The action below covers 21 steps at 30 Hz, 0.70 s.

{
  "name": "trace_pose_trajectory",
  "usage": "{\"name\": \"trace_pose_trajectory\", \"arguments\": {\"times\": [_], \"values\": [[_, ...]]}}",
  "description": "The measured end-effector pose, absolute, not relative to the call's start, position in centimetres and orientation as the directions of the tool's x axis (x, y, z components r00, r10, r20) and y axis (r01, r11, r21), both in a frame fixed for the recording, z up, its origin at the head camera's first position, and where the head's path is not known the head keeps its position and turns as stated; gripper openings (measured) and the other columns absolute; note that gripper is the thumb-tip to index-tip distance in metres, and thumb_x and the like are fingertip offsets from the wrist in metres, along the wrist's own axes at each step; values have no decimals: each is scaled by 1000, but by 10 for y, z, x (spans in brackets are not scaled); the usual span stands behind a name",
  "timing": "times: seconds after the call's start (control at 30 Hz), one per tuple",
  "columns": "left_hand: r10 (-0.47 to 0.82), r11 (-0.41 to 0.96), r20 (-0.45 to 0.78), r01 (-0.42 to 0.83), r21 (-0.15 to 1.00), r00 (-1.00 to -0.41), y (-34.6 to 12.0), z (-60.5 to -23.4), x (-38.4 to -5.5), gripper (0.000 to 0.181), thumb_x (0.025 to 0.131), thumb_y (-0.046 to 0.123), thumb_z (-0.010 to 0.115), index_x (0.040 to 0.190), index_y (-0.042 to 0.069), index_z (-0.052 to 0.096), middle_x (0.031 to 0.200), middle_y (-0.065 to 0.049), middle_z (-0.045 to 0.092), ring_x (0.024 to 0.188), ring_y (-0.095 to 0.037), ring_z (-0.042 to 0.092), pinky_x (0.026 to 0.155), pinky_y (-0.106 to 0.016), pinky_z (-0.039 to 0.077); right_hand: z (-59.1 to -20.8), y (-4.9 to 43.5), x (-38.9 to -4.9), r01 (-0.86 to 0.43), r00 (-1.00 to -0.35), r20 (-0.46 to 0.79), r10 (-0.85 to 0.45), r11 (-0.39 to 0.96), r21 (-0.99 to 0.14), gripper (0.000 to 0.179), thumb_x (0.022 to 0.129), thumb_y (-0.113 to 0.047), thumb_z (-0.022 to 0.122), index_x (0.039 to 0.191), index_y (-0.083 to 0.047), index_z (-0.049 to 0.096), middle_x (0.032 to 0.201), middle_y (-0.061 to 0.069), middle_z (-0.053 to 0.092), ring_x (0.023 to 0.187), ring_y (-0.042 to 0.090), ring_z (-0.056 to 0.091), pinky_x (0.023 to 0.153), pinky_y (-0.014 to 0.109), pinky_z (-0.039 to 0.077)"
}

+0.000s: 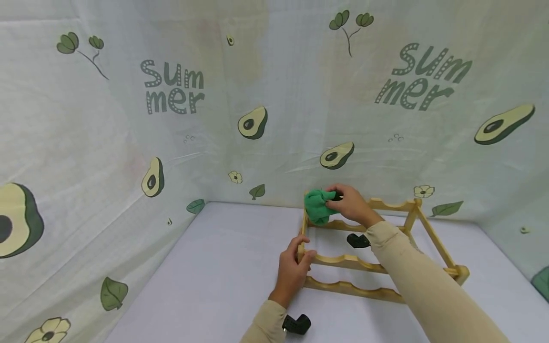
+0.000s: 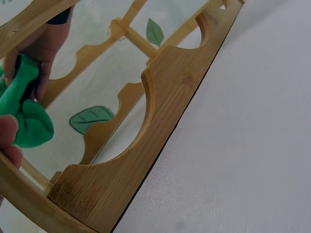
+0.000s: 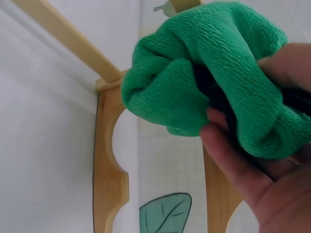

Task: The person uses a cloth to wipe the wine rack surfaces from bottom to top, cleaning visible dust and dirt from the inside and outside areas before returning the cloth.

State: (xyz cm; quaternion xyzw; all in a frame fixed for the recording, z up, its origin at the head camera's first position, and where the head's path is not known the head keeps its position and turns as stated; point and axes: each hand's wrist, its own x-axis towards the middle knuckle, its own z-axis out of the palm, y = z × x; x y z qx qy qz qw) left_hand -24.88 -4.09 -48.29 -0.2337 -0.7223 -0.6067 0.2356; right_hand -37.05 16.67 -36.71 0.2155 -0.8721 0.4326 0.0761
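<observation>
One pale wooden rack with scalloped rails (image 1: 347, 262) stands near the far edge of the white table (image 1: 214, 267) in the head view, long axis roughly along that edge; the left hand (image 1: 291, 274) grips its near left corner. The left wrist view shows fingertips (image 2: 7, 130) by its end bar. In the right wrist view the right hand (image 3: 274, 194) pinches a bunched green fabric cloth (image 3: 180, 92), without clear direction, at a rack corner. Wiping seems underway; the next stroke likely needs the rack braced.
</observation>
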Motion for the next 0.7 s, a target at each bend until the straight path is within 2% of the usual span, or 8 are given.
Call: {"name": "trace_pose_trajectory", "arguments": {"times": [0.17,0.3,0.4,0.47,0.5,0.57,0.63,0.7], "values": [[33,146,640,637,757,-768,-40,-484,-250,25,94,10,69,117,18,61,62,3,56,53,-4,56,46,-24,48,-370,170,-368,-493,-870,375,-319,570,-657,25,91,-6,69,115,-3,65,115,16,66,104,33,62,86,49,52],[10,146,637,631,762,-771,-37,-485,-249,26,92,7,71,115,15,62,62,5,55,53,-3,54,45,-23,47,-371,179,-364,-480,-877,373,-303,600,-640,27,90,-8,69,117,-3,65,115,17,66,102,34,62,85,49,52],[7,142,643,637,758,-766,-35,-478,-244,24,91,5,72,113,10,62,61,-2,56,53,-4,54,45,-24,47,-371,188,-360,-453,-890,363,-275,627,-634,29,90,-10,69,118,-3,64,116,18,66,101,34,62,84,49,52],[12,127,641,637,761,-768,-35,-469,-238,23,91,3,72,112,7,62,80,-15,68,53,-5,55,47,-25,49,-370,196,-359,-439,-896,357,-262,638,-633,29,91,-11,68,119,-3,64,116,19,66,100,34,62,83,49,52],[15,118,635,632,766,-773,-36,-464,-234,22,91,3,72,111,5,62,95,-21,70,54,-6,56,48,-25,50,-369,199,-358,-432,-900,353,-258,641,-634,30,92,-12,67,120,-3,64,117,19,65,101,34,62,83,49,52],[24,104,618,617,780,-786,-38,-454,-229,21,91,3,72,109,4,62,125,-29,63,56,-6,57,50,-26,52,-368,205,-356,-420,-905,345,-248,648,-635,29,94,-14,66,121,-4,63,118,18,65,102,34,62,83,48,52],[33,95,603,603,792,-797,-41,-449,-228,19,92,4,72,109,4,63,146,-30,44,57,-6,57,52,-27,53,-368,209,-356,-416,-906,350,-238,656,-630,29,94,-15,66,121,-5,63,118,17,65,102,33,62,82,47,53],[40,91,597,598,796,-801,-42,-447,-229,19,92,5,72,108,4,63,148,-28,43,58,-6,58,52,-27,53,-368,213,-355,-418,-903,363,-228,661,-624,29,94,-15,66,121,-6,64,116,17,66,100,32,63,81,47,53]]}}
